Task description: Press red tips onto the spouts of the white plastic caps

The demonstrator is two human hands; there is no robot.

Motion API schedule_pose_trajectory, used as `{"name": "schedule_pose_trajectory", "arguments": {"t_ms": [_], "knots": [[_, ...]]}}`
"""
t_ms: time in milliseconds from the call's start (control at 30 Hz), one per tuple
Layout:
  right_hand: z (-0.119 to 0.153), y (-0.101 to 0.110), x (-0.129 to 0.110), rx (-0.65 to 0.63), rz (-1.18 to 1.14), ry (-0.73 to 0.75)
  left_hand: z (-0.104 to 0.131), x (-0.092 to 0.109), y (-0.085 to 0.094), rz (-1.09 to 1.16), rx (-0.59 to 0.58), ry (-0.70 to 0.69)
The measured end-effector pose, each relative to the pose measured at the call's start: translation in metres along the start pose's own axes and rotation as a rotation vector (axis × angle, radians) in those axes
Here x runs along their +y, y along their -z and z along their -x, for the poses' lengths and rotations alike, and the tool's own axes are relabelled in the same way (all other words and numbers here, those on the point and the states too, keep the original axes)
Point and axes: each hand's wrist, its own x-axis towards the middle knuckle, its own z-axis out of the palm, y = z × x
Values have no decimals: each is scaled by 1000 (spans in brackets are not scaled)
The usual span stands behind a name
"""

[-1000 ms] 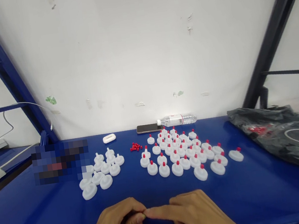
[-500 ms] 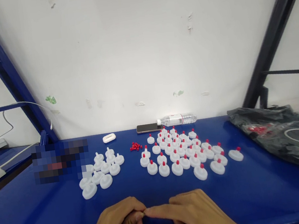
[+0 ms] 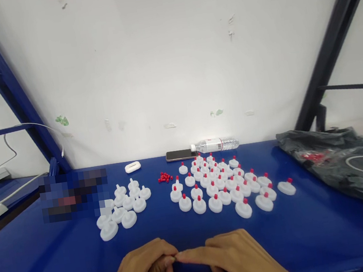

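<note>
Low in the head view, my left hand (image 3: 145,265) has its fingers curled in, thumb and index finger pinched together. Whether anything is between them is hidden. My right hand (image 3: 235,254) points its index finger left, the tip touching the left fingertips. Its thumb is apart from that finger, and I see nothing held in it. Beyond the hands, several white round caps with bare spouts (image 3: 129,219) sit at the left. Several more white caps with red tips (image 3: 215,204) are grouped at centre right. Between these groups lies a small pile of red tips (image 3: 165,178).
Along the wall lie a white case (image 3: 132,166), a dark phone (image 3: 180,155) and a clear plastic bottle (image 3: 230,143) on its side. A dark plastic bag (image 3: 351,166) covers the right side of the blue table (image 3: 51,267). Blue and dark frame posts rise at both sides.
</note>
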Motion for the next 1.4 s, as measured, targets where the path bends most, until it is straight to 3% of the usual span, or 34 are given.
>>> {"name": "schedule_pose_trajectory", "arguments": {"t_ms": [1133, 1400], "knots": [[0, 0, -1, 4, -25, -42, 0, 7, 0, -1, 4, 90], [1, -2, 2, 2, -36, -37, 3, 13, 0, -66, 107, 59]]}}
